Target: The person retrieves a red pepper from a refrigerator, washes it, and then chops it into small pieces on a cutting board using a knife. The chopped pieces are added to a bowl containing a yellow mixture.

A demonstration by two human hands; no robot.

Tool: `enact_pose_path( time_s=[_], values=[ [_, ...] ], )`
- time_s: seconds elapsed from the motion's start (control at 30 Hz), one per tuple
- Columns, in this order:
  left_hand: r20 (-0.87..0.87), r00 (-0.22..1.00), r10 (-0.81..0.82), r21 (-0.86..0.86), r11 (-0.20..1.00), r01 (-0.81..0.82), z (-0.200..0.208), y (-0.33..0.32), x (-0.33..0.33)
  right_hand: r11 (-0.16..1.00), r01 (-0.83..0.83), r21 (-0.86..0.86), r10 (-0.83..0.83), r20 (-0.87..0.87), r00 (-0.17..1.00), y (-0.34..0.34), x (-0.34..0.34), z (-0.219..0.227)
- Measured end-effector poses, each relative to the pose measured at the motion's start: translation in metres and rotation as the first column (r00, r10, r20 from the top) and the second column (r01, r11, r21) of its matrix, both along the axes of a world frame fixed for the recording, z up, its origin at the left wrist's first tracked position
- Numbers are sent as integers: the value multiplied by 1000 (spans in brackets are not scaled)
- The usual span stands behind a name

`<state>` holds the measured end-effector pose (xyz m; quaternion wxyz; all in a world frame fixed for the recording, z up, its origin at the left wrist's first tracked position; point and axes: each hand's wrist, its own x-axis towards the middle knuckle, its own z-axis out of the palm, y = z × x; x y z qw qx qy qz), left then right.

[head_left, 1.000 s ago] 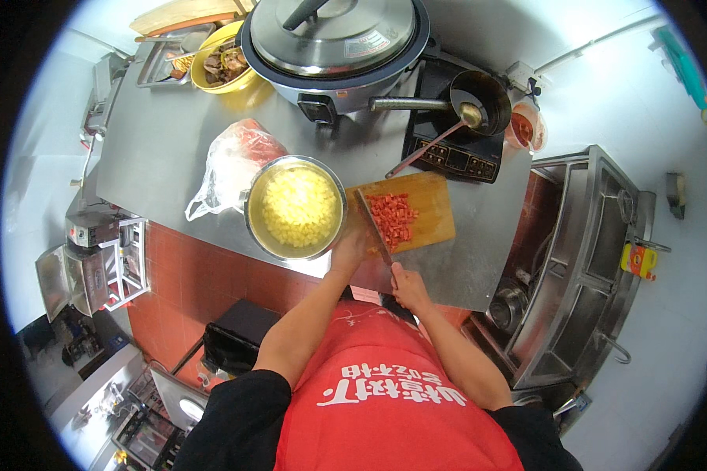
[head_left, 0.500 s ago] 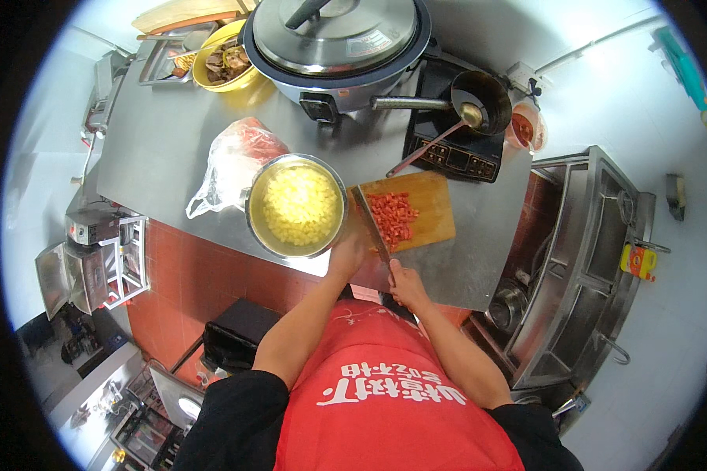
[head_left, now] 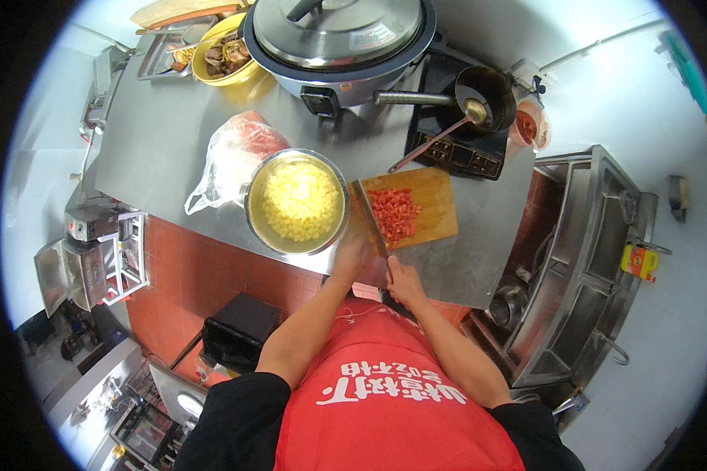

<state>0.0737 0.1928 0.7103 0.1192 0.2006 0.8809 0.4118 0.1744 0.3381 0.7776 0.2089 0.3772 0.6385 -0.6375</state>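
Observation:
My right hand (head_left: 403, 280) is closed round the handle of a kitchen knife (head_left: 370, 215). The blade slants across the left part of a wooden cutting board (head_left: 438, 212), beside a heap of diced red pieces (head_left: 395, 214). Close to the board's near left edge and the blade is my left hand (head_left: 352, 255); its fingers are blurred and partly lost against the board. To its left, a round metal bowl (head_left: 253, 220) holds pale yellow cubes (head_left: 298, 200). A clear plastic bag (head_left: 240, 153) with something pinkish-red inside lies behind the bowl.
A large rice cooker (head_left: 330, 82) stands at the back of the steel table (head_left: 161, 149). Right of it, a pan (head_left: 502, 102) with a ladle (head_left: 440, 144) rests on an induction cooker (head_left: 479, 159). A yellow bowl (head_left: 251, 74) sits at back left; a metal sink unit (head_left: 581, 259) stands right.
The whole view has shifted very slightly. My right hand keeps the knife at nearly the same place by the red pieces, and my left hand stays near the board's edge.

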Motion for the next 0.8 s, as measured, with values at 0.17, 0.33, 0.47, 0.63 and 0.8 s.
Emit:
enact_pose_path(
  time_s=[0.17,0.33,0.47,0.63,0.8],
  values=[
    [4,1000,-2,-8,1000,2,-7,-7,-1,999,-40,-22,41,79,996,1,0,9],
    [24,999,-47,-17,999,48,-9,-7,-4,999,-19,27,19,13,1000,-7,3,-10],
    [68,996,-53,-125,990,61,-11,-8,-4,997,-49,57,50,-31,998,-6,7,-8],
    [92,995,-44,-278,958,68,6,13,-9,1000,27,16,-27,17,1000,8,11,17],
    [133,989,58,-87,995,-47,12,30,-14,946,-62,318,132,-202,970,44,17,27]
  ],
)
